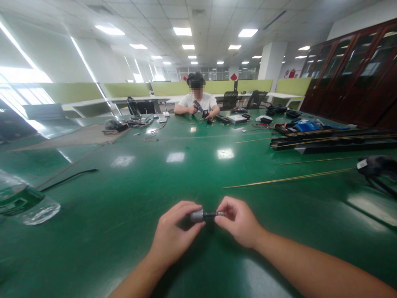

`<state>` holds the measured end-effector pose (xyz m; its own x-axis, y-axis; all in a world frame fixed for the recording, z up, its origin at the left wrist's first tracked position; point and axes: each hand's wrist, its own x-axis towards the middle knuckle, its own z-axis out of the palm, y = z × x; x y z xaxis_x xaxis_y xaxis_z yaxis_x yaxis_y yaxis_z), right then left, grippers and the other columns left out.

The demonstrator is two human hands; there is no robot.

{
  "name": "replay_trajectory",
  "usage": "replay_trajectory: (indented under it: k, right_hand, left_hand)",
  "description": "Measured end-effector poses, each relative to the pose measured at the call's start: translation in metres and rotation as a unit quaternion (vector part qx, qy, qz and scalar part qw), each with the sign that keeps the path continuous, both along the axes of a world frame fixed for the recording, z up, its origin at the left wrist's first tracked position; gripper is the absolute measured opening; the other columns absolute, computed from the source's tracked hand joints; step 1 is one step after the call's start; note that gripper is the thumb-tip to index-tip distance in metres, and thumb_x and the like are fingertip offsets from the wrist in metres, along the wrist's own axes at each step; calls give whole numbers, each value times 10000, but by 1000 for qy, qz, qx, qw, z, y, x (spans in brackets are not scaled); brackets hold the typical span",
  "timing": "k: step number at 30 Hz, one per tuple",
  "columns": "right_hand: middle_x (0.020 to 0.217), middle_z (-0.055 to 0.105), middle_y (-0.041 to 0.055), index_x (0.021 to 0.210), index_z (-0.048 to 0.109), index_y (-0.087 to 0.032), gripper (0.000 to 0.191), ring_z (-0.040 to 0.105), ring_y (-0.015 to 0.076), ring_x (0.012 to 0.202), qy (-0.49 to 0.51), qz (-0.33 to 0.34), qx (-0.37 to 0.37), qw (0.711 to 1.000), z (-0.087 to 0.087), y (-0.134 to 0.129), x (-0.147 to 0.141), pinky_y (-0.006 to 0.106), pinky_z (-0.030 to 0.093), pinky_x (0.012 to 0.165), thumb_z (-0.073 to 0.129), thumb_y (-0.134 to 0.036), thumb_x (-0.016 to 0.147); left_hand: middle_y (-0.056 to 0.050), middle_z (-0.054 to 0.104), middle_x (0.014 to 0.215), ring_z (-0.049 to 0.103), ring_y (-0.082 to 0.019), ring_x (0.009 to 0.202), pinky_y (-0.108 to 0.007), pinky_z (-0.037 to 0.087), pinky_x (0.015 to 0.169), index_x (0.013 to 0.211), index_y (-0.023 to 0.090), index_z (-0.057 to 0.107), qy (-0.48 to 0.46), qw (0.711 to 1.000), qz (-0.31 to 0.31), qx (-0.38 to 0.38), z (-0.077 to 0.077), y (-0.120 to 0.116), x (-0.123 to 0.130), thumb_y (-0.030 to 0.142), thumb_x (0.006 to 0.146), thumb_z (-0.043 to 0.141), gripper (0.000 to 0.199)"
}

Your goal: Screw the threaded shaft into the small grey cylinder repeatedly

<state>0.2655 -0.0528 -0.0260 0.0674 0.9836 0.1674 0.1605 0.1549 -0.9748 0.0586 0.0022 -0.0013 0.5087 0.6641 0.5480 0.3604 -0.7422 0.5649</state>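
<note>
My left hand (177, 227) grips a short grey cylinder (197, 215) between thumb and fingers, low over the green table (139, 178). A thin dark rod (210, 214) sticks out of the cylinder's right end. Its far tip, which looks metallic, lies between the thumb and forefinger of my right hand (237, 219). Cylinder and rod lie level, in one line between both hands. Their exact kind is too small to tell, and my fingers hide part of each end.
A clear plastic bottle (29, 205) lies at left near a black cable (71, 179). Long thin brass-coloured rods (279, 179) and black rails (335, 142) lie at right. Across the table a person (198, 101) holds a dark power tool (198, 106) among scattered parts.
</note>
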Motion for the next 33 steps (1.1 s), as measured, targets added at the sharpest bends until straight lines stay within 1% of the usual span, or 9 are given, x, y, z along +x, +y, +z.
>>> replay_trajectory:
  k: [12, 14, 16, 19, 23, 25, 29, 31, 33]
  right_hand:
    - [633, 571, -23, 749, 567, -176, 98, 527, 128, 556, 19, -15, -6, 1000, -3, 2, 0, 235, 388, 525, 664, -184, 740]
    - [616, 573, -32, 754, 550, -181, 127, 535, 123, 529, 63, -25, -7, 998, -3, 4, 0, 230, 398, 512, 673, -211, 743]
    - [586, 573, -41, 773, 538, -184, 148, 536, 116, 495, 128, -36, -2, 991, -2, 6, 0, 225, 411, 503, 660, -269, 782]
    - [619, 622, -15, 763, 532, -177, 239, 518, 96, 434, 183, -31, 0, 983, -2, 8, 0, 209, 377, 442, 613, -384, 852]
    - [513, 571, -35, 756, 529, -182, 350, 459, 91, 351, 193, -1, -23, 981, -4, 8, -2, 193, 300, 365, 493, -485, 926]
    - [487, 546, -43, 714, 514, -188, 370, 461, 91, 351, 176, 10, -28, 984, -5, 7, -3, 188, 310, 366, 479, -481, 938]
    - [481, 525, -48, 633, 488, -188, 369, 452, 75, 354, 121, 25, -41, 991, -2, 4, -5, 177, 313, 376, 548, -420, 915]
    - [486, 531, -48, 641, 500, -186, 332, 454, 75, 361, 109, 33, -41, 993, -1, 2, -5, 177, 317, 381, 575, -384, 898]
    - [494, 541, -45, 648, 509, -185, 303, 461, 78, 371, 101, 41, -43, 993, 1, 1, -6, 179, 331, 392, 593, -353, 886]
  left_hand:
    - [4, 714, 975, 665, -164, 902, -260, 511, 828, 993, 261, 703, 1, 1000, 6, -28, -2, 3, -2, 243, 787, 759, 215]
    - [-2, 718, 971, 665, -180, 898, -279, 508, 829, 982, 256, 705, 12, 998, 30, -53, -2, 4, -3, 296, 782, 763, 212]
    - [-15, 719, 976, 664, -206, 900, -314, 503, 851, 982, 248, 706, 18, 993, 79, -85, -3, 7, -3, 375, 769, 768, 256]
    - [-50, 720, 983, 664, -245, 910, -363, 497, 882, 1023, 216, 689, -19, 974, 151, -166, -5, 15, -2, 497, 752, 745, 394]
    - [-90, 707, 1121, 665, -249, 1022, -364, 491, 966, 1247, 185, 584, -169, 917, 150, -330, -11, 26, -2, 591, 755, 701, 648]
    - [-104, 700, 1143, 667, -241, 1022, -365, 475, 1015, 1233, 165, 593, -205, 891, 148, -377, -11, 27, -3, 605, 724, 735, 688]
    - [-98, 714, 1098, 663, -243, 1074, -344, 456, 1066, 1068, 156, 631, -237, 872, 136, -406, 5, 22, -8, 521, 594, 875, 646]
    - [-83, 720, 1098, 661, -242, 1100, -319, 471, 1057, 1042, 175, 641, -218, 881, 142, -395, 18, 17, -16, 506, 569, 892, 629]
    - [-74, 730, 1085, 679, -245, 1069, -300, 517, 1000, 1045, 192, 665, -161, 902, 165, -365, 30, 10, -35, 531, 572, 882, 622]
